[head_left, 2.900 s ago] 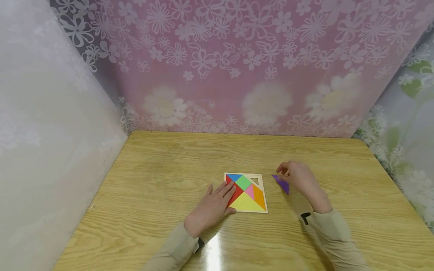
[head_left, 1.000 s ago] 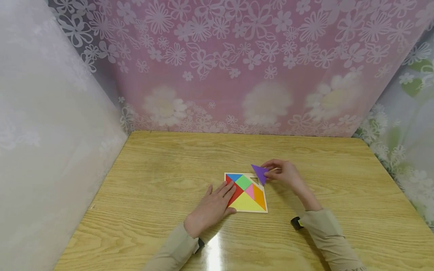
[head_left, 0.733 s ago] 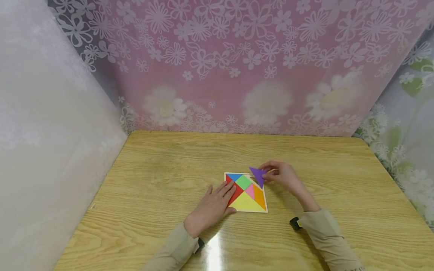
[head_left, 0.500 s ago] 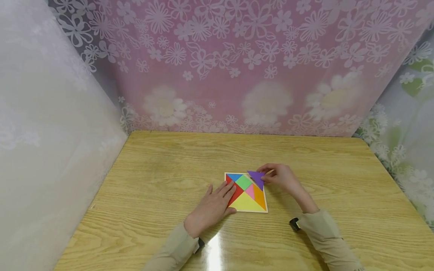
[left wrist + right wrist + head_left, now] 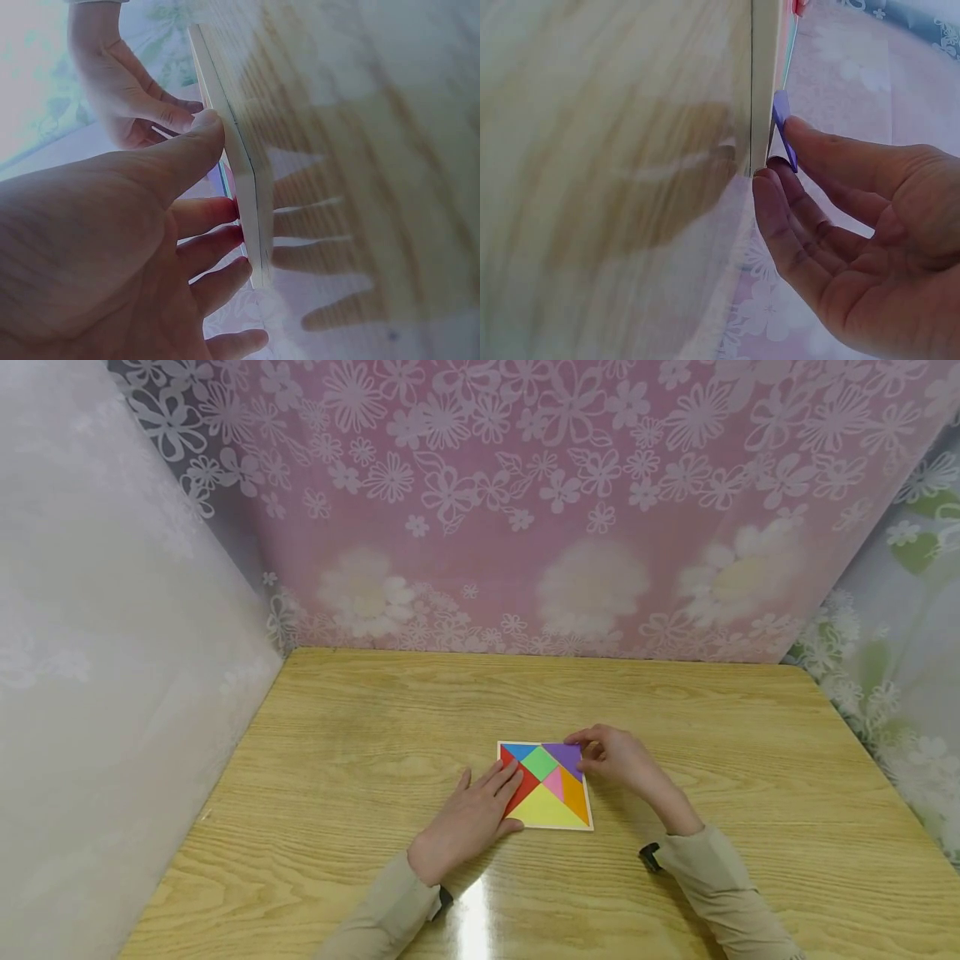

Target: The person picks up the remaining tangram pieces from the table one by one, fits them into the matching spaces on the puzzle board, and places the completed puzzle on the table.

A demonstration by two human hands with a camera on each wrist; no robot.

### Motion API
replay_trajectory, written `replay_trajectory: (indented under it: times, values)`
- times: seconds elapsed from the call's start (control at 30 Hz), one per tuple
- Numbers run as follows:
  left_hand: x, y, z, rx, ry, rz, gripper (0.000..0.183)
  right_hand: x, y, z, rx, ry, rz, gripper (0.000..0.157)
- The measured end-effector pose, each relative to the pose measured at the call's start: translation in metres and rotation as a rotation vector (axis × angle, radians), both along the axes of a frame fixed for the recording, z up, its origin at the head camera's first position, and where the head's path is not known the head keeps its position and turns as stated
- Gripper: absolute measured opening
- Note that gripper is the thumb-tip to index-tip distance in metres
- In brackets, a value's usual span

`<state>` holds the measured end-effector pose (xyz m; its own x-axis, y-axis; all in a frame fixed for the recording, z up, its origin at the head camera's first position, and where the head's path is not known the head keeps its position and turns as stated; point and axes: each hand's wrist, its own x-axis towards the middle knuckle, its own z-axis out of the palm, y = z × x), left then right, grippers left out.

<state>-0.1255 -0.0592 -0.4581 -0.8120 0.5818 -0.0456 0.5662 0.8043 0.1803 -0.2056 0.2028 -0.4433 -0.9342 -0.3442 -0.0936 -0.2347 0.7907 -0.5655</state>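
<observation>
A square wooden tangram tray lies on the table with red, blue, green, pink, orange and yellow pieces in it. My left hand rests with extended fingers on the red piece, its thumb at the tray's near edge. At the far right corner my right hand pinches a purple triangle between thumb and fingers. The right wrist view shows this purple triangle tilted, one end at the tray and the other standing out from it. Part of the red piece is hidden under my left fingers.
The wood-grain table extends around the tray. A pink flowered cloth hangs behind it, with a pale cloth at the left and a floral one at the right.
My right hand has picked the purple triangle up from the table right of the tray, moved it left and lowered it over the tray's far right corner. The left hand stays put.
</observation>
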Motion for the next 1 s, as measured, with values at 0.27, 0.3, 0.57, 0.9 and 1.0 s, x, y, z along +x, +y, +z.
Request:
replay_trajectory:
  times: [0.27, 0.3, 0.57, 0.9, 1.0]
  values:
    - [-0.0006, 0.0003, -0.0010, -0.010, -0.012, 0.000, 0.069, 0.0002, 0.0009, -0.0030, 0.033, 0.067, 0.057, 0.038]
    - [-0.0005, 0.0002, -0.0009, -0.005, -0.012, -0.001, 0.069, 0.0003, 0.0008, -0.0030, 0.037, 0.071, 0.057, 0.038]
    - [-0.0011, 0.0000, -0.0003, 0.011, -0.004, -0.001, 0.068, 0.0006, -0.0021, -0.0026, 0.073, 0.063, 0.044, 0.040]
    - [-0.0024, 0.0015, -0.0011, 0.022, -0.025, 0.013, 0.068, 0.0016, -0.0040, 0.0013, 0.018, 0.132, -0.006, 0.015]
    - [-0.0022, 0.0006, -0.0011, 0.029, -0.037, 0.014, 0.068, 0.0030, -0.0068, 0.0038, -0.008, 0.183, -0.036, 0.005]
